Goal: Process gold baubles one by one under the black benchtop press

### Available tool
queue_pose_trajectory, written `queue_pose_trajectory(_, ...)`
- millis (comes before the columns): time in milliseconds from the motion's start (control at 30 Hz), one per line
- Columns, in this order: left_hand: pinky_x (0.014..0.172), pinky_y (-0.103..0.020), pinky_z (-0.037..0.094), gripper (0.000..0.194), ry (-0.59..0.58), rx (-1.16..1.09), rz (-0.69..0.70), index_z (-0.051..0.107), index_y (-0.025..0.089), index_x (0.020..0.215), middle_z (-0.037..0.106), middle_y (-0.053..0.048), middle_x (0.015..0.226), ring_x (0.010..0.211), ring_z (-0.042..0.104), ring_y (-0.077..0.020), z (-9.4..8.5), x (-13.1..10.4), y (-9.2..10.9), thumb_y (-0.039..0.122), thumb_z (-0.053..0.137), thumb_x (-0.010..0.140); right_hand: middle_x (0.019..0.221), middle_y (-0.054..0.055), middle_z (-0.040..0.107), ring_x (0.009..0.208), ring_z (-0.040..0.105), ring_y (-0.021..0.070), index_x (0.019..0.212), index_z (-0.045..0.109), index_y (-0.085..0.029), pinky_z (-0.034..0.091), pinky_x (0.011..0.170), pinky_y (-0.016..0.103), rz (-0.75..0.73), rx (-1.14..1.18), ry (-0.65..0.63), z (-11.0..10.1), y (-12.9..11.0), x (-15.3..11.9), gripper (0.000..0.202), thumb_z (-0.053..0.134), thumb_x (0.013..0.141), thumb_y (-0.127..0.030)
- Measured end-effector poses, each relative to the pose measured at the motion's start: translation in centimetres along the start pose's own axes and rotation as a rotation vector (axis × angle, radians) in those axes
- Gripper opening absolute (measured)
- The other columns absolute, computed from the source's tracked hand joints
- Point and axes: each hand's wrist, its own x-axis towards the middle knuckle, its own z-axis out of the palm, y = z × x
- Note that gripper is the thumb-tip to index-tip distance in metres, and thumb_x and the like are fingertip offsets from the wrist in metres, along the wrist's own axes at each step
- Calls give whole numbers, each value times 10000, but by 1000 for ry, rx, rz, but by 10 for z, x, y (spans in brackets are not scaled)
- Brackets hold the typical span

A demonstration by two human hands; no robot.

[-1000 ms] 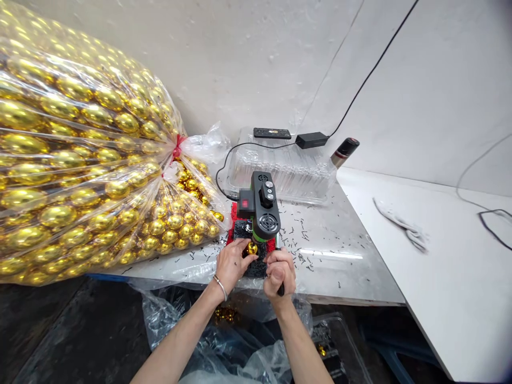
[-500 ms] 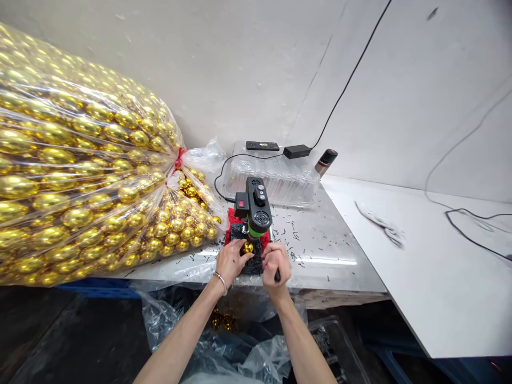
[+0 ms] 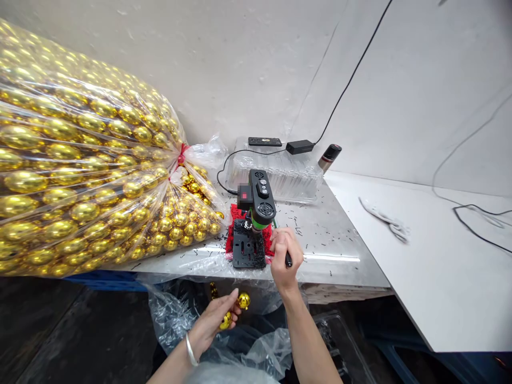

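My left hand [image 3: 214, 319] is below the table's front edge, over a clear plastic bag [image 3: 176, 320]. Its fingers curl round shiny gold balls: one gold ball [image 3: 244, 300] shows at the fingertips, another [image 3: 225, 320] by the palm. A small black drill press [image 3: 262, 200] with a green ring stands on the table. Its slotted black base plate [image 3: 248, 250] bears dark shavings and rests on a red cloth [image 3: 236, 213]. My right hand [image 3: 287, 256] is closed round the press's lever handle [image 3: 288, 260], just right of the base.
A huge clear sack of gold balls [image 3: 80, 160], tied with red, fills the left. Behind the press lie a clear plastic tray [image 3: 276, 176], a black power adapter [image 3: 300, 147] and a flat black box [image 3: 264, 141]. A flask [image 3: 330, 157] and gloves [image 3: 384, 218] lie to the right.
My left hand has moved from the press's base down and toward me, over the bag, with gold balls in it. My right hand still grips the lever handle.
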Motion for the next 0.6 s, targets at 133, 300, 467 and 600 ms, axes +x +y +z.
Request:
queue_pose_trajectory(133, 658, -291, 547, 244, 28, -419, -249, 637, 99, 1002, 668, -66, 799, 679, 653, -149, -8, -6, -11, 264, 635, 821, 645, -1, 481, 692, 509, 139, 621, 418, -204, 398, 630, 293, -26, -2, -25, -2, 0, 0, 306, 365, 911, -126)
queue_pose_trajectory(300, 834, -291, 542, 442, -167, -439, -35, 622, 95, 1140, 693, -110, 972, 893, 678, -186, -4, -27, 23, 43, 680, 705, 639, -1, 479, 688, 511, 138, 622, 422, -204, 399, 619, 292, -40, -5, -20, -2, 1, -1, 303, 365, 903, -106)
queue_pose_trajectory(467, 810, -256, 539, 484, -92, -300, 266, 583, 171, 1154, 701, -67, 965, 876, 673, -157, 15, -16, 73, 246, 765, 712, 625, -2, 478, 676, 518, 144, 620, 425, -208, 406, 609, 298, -53, -20, -7, -1, 2, -2, 300, 365, 896, -107)
queue_pose_trajectory(600, 689, -231, 531, 489, 77, -169, 533, 595, 173, 1057, 671, 0, 813, 668, 624, -97, 25, 24, 94, 354, 790, 647, 626, -2, 480, 670, 517, 138, 627, 419, -209, 408, 604, 291, -67, -33, -38, -3, 3, -2, 292, 365, 890, -95)
